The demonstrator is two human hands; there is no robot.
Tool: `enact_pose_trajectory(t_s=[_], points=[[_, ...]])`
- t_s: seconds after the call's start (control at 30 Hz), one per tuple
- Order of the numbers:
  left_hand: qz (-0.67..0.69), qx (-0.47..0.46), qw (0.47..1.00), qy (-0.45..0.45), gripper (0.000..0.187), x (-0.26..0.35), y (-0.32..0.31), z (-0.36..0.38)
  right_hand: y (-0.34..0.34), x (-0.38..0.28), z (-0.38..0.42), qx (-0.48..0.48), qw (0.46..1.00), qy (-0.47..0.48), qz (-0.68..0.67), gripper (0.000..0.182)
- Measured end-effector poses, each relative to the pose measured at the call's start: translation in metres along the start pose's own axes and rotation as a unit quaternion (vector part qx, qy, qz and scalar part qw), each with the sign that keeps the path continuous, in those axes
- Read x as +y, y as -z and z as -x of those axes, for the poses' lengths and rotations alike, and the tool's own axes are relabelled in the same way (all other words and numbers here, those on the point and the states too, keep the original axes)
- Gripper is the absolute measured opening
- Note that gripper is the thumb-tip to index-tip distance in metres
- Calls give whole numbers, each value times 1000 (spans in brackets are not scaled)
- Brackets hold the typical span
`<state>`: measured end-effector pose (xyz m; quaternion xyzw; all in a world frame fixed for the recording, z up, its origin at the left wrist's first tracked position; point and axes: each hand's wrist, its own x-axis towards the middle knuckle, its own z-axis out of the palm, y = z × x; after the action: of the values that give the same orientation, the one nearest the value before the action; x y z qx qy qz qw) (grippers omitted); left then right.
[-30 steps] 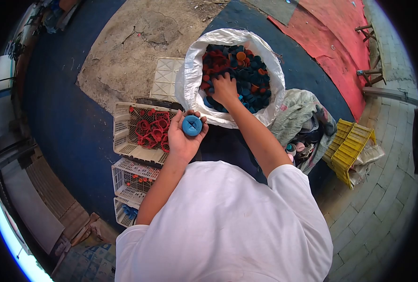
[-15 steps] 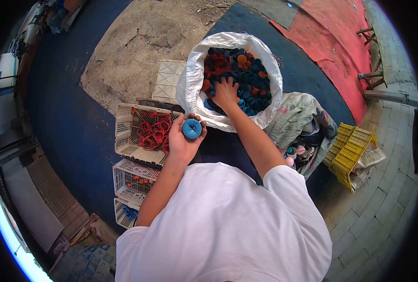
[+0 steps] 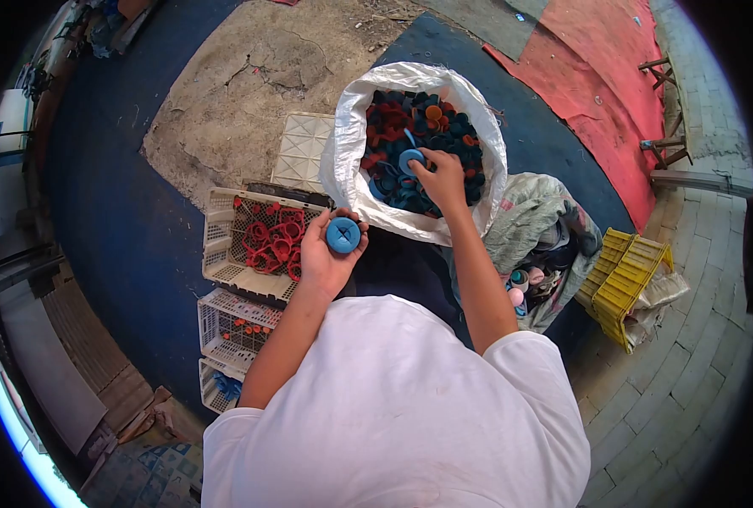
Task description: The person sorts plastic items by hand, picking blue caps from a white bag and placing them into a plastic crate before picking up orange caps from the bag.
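My left hand (image 3: 327, 254) is closed around a round blue plastic cap (image 3: 343, 235), whose top shows a dark X-shaped slit. Over the mouth of a white woven sack (image 3: 351, 144), my right hand (image 3: 440, 176) pinches another blue plastic cap (image 3: 410, 161) with a thin strap standing up from it. Beneath that hand the sack holds a heap of dark blue, red and orange plastic caps (image 3: 457, 127). The underside of the cap in my right hand is hidden.
Left of me stand a crate of red rings (image 3: 224, 269), a crate with small orange pieces (image 3: 221, 326) and a crate with blue pieces (image 3: 211, 385). A grey-green sack (image 3: 520, 203) of mixed items and a yellow crate (image 3: 618, 284) are on my right.
My right hand has come up from the heap and shifted right, now with a blue strapped cap in its fingers. My left hand still holds its blue cap.
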<state>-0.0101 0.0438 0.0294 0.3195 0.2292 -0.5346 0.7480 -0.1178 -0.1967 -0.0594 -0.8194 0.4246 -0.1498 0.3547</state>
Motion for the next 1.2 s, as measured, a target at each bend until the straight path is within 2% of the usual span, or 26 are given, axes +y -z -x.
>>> enact_pose_trajectory(t_s=[0.1,0.13,0.27,0.37,0.5,0.57,0.63,0.67,0.77,0.8,0.9,0.93,0.97,1.0,1.07,1.17,1.2], points=[[-13,-24,1000,1,32,-1,-4,-3,18,10,9,-29,962,-141,-234,44],[-17,-36,999,1,34,-1,-6,-4,22,11,15,-44,925,-109,-360,45],[-17,-94,995,6,43,-3,-26,-7,61,-30,46,-86,872,-198,-439,44],[-5,-127,992,10,50,-4,-33,-13,65,-50,66,-123,843,-128,-508,49],[-1,-136,991,0,57,-9,-33,-18,72,-97,85,-146,929,15,-340,49],[19,-164,986,8,60,-11,-30,-17,60,-106,91,-128,943,157,-263,48],[56,-220,973,24,63,-10,-24,-14,50,-118,95,-129,945,240,-179,51],[54,-208,976,17,64,-9,-22,-13,47,-123,96,-130,941,282,-135,52],[77,-181,980,-5,63,-2,-14,-8,43,-134,99,-138,945,282,-91,53],[90,-153,984,-13,61,0,-8,-9,42,-137,97,-136,942,283,-121,50],[149,-185,971,21,59,9,15,-4,41,-125,82,-100,929,254,-250,40],[153,-191,970,-1,59,7,2,-1,39,-117,73,-88,930,184,-304,31],[155,-180,971,-5,59,7,-2,3,18,-97,60,-37,947,112,-298,22],[157,-170,973,-8,59,7,-4,5,17,-97,45,-36,950,16,-310,22],[144,-159,977,-14,60,6,-3,6,-11,-59,19,-123,983,-59,-124,27],[155,-168,973,-16,63,3,0,6,-59,-27,-3,-259,959,-61,93,28],[158,-171,973,-11,63,3,0,6,-71,-20,-2,-260,956,-64,121,27]])
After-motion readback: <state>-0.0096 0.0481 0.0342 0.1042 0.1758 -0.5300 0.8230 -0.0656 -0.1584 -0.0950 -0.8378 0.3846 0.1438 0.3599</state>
